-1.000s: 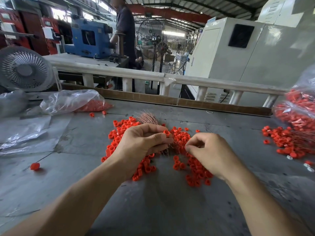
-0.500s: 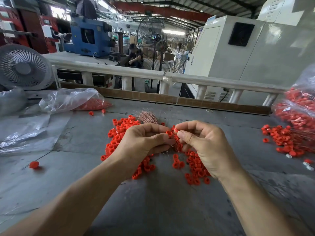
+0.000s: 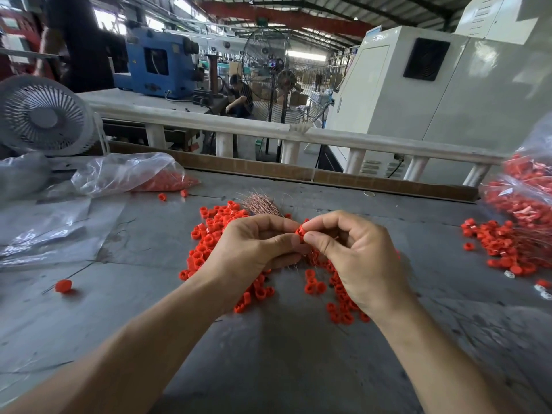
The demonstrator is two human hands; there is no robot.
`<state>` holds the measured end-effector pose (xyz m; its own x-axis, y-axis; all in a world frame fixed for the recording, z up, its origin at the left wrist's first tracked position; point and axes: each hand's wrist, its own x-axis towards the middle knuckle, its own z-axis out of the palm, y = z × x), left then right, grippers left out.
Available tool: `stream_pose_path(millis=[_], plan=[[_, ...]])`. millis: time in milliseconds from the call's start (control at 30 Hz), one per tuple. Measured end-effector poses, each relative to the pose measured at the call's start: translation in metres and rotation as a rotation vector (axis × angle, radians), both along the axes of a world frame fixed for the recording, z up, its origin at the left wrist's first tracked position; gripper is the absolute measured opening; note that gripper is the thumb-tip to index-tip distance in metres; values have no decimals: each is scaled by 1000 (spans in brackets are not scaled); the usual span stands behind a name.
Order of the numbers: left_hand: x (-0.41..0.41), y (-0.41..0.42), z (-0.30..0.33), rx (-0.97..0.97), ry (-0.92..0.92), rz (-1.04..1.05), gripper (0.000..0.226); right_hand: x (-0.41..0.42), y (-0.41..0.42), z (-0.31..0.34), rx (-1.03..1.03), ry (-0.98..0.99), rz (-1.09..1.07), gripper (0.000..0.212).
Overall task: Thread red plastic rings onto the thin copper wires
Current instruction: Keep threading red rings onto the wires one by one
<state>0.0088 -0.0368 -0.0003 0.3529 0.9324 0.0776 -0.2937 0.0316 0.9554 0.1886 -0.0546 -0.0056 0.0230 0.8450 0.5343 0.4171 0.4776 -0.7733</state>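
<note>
Pinching one red ring (image 3: 299, 231) between thumb and forefinger, the right hand (image 3: 355, 258) meets the left hand (image 3: 254, 246) just above the table (image 3: 283, 369), fingertips of both touching at the ring. Left hand fingers are curled and clamped round a bundle of copper wires (image 3: 260, 204); the wire tips fan out past the knuckles on the far side, and a few strands show below the hand. Can't tell whether a wire is already through the ring, since the strands there are too fine to make out.

Under and around both hands lies a loose pile of red rings (image 3: 209, 234), spread left and toward the wrists. A 2nd heap of rings (image 3: 501, 246) sits well apart at the right, w/ thin wires among them, next to a clear bag full of red rings (image 3: 525, 186) at the table's right edge. At far left, another plastic bag (image 3: 128, 171) holds some rings; a single ring on a wire (image 3: 63, 285) lies alone near the left edge. A white fan (image 3: 44, 115) stands behind the bag.
</note>
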Motion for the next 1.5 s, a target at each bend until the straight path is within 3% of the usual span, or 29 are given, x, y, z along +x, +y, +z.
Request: stream_pose_path(millis=[567, 733, 1500], plan=[[-2, 0, -1, 66, 48, -1, 26, 4, -2, 5, 41, -72, 37, 19], [-2, 0, -1, 83, 86, 6, 13, 4, -3, 7, 80, -113, 49, 18], [-7, 5, -6, 87, 81, -83, 15, 12, 2, 8, 172, -227, 89, 11]])
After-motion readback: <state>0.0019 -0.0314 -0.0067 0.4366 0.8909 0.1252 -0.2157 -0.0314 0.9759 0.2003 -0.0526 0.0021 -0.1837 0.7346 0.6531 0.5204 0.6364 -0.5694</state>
